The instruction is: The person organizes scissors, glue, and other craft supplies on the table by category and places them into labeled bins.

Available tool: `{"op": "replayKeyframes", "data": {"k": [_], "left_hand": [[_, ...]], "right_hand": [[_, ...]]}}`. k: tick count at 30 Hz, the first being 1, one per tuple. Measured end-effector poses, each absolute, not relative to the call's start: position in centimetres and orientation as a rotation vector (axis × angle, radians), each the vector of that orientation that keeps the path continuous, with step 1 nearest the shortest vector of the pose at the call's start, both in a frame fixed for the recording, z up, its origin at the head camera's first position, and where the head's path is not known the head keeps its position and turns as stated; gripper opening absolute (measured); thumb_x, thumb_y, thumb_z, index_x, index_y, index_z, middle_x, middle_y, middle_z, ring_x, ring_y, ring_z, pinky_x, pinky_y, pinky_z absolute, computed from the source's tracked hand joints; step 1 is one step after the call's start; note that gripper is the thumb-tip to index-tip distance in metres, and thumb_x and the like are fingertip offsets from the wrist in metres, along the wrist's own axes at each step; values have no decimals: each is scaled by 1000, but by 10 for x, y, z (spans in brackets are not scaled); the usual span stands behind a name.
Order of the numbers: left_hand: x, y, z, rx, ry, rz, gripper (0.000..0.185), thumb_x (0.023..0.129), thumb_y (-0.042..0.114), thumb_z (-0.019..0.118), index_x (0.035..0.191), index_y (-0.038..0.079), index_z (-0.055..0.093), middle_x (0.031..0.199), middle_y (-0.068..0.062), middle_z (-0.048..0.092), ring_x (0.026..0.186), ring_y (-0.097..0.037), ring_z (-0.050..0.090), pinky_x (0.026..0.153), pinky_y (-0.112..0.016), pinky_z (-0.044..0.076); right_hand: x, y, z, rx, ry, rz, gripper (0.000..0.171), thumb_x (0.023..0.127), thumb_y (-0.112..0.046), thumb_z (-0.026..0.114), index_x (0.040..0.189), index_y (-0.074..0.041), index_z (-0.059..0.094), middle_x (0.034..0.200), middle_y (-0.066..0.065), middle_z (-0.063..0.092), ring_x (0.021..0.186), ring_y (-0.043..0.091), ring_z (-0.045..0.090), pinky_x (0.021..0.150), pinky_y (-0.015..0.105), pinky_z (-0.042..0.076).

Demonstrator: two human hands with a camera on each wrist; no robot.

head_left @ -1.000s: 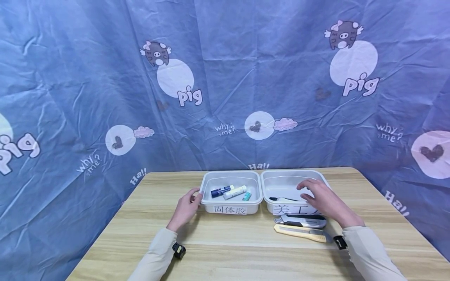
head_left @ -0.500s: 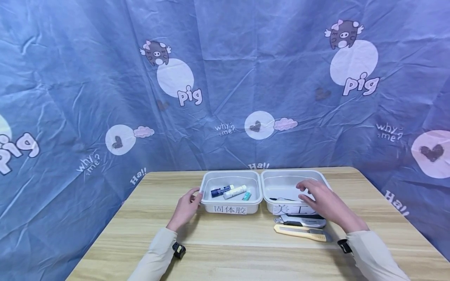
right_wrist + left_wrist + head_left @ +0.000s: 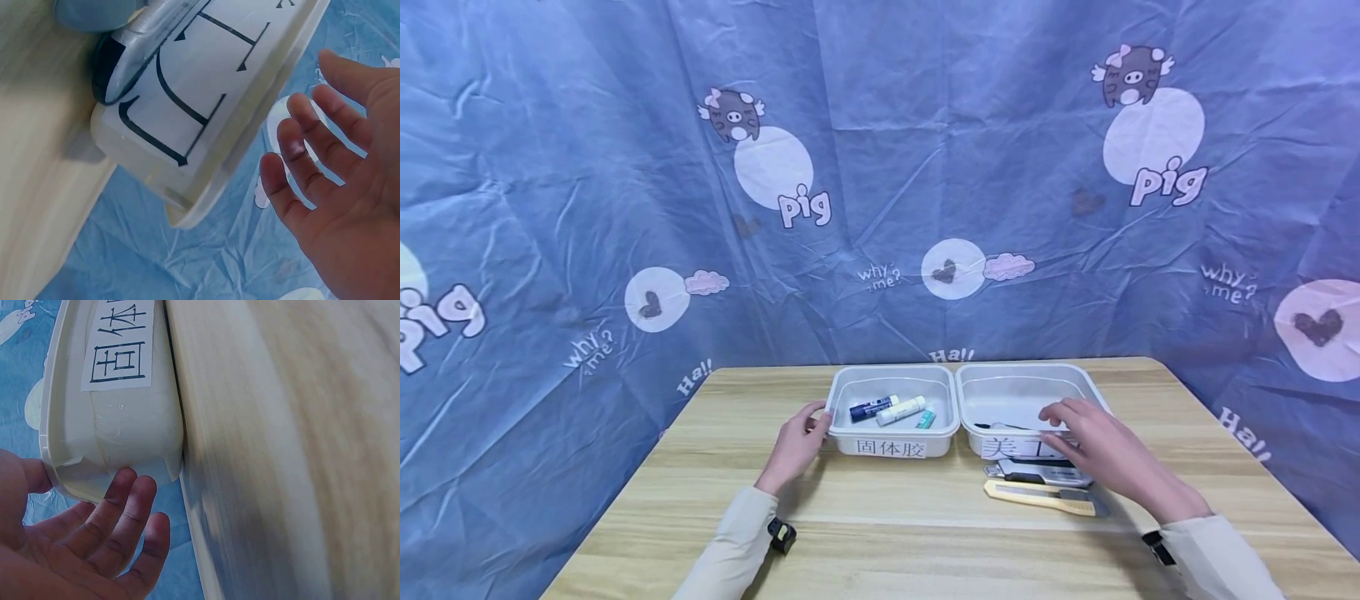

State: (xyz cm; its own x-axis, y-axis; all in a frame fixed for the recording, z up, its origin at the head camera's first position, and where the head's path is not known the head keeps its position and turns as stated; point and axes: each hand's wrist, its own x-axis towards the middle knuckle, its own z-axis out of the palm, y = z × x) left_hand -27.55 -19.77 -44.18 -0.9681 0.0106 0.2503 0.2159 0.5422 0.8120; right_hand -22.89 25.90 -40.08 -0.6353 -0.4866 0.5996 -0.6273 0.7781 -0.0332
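My left hand (image 3: 796,447) touches the left end of a white plastic container (image 3: 891,446), its thumb at the rim and its other fingers relaxed beside the wall. That container holds a dark blue glue stick (image 3: 872,408), a white glue stick (image 3: 902,411) and a small teal one (image 3: 927,418). Holding nothing, my right hand (image 3: 1101,446) hovers at the front right corner of a second white container (image 3: 966,400), fingers loosely bent. A dark, slim item (image 3: 1000,427) inside it is partly hidden by the front wall. Before it lie a silver-and-black utility knife (image 3: 1037,472) and a yellow utility knife (image 3: 1041,496).
Both containers stand side by side near the back of the wooden table (image 3: 895,533), with Chinese labels on their fronts. A blue patterned cloth (image 3: 880,167) hangs behind. In the right wrist view the silver knife (image 3: 134,56) lies close against the labelled wall.
My right hand has drawn back from over the right container, toward me and to the right. The dark item inside lies lower than before. My left hand has stayed in place.
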Motion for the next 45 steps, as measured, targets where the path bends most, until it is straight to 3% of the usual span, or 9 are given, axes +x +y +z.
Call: {"op": "replayKeyframes", "data": {"k": [6, 13, 19, 27, 33, 45], "left_hand": [[-276, -197, -441, -178, -2573, -1387, 41, 105, 23, 58, 140, 3, 59, 87, -15, 74, 74, -28, 71, 69, -32, 55], [-276, -198, -441, -194, -2568, -1380, 41, 105, 24, 58, 139, 2, 59, 87, -16, 74, 74, -28, 71, 68, -33, 55], [-276, -198, -444, -191, -2564, -1372, 40, 105, 23, 58, 139, 2, 60, 88, -17, 74, 73, -28, 71, 68, -33, 55], [-277, -196, -444, -211, -2562, -1376, 41, 105, 23, 58, 139, 1, 59, 88, -17, 73, 74, -30, 71, 67, -32, 55], [-278, -197, -443, -203, -2553, -1388, 41, 105, 22, 58, 139, 1, 59, 87, -18, 73, 74, -32, 72, 68, -33, 56], [-278, -198, -445, -192, -2561, -1384, 41, 105, 24, 58, 140, 2, 59, 87, -16, 73, 74, -30, 72, 67, -33, 55]], "right_hand": [[-221, 265, -402, 893, -2333, 274, 27, 75, -12, 87, 97, -16, 72, 92, -10, 66, 84, 12, 62, 72, 38, 54], [-216, 271, -407, 912, -2340, 323, 23, 77, -12, 85, 94, -20, 72, 89, -17, 65, 80, 1, 61, 67, 31, 55], [-215, 270, -415, 988, -2393, 385, 24, 80, -16, 86, 90, -28, 67, 80, -28, 51, 72, -11, 47, 60, 20, 44], [-207, 275, -426, 994, -2503, 354, 18, 86, -35, 82, 93, -29, 66, 91, -22, 61, 80, -4, 57, 64, 28, 50], [-204, 280, -434, 973, -2585, 294, 25, 84, -50, 80, 94, -31, 68, 96, -19, 63, 84, 1, 61, 67, 32, 54], [-204, 283, -446, 1043, -2606, 311, 25, 77, -35, 87, 91, -36, 66, 98, -18, 62, 82, 0, 59, 64, 31, 54]]}}
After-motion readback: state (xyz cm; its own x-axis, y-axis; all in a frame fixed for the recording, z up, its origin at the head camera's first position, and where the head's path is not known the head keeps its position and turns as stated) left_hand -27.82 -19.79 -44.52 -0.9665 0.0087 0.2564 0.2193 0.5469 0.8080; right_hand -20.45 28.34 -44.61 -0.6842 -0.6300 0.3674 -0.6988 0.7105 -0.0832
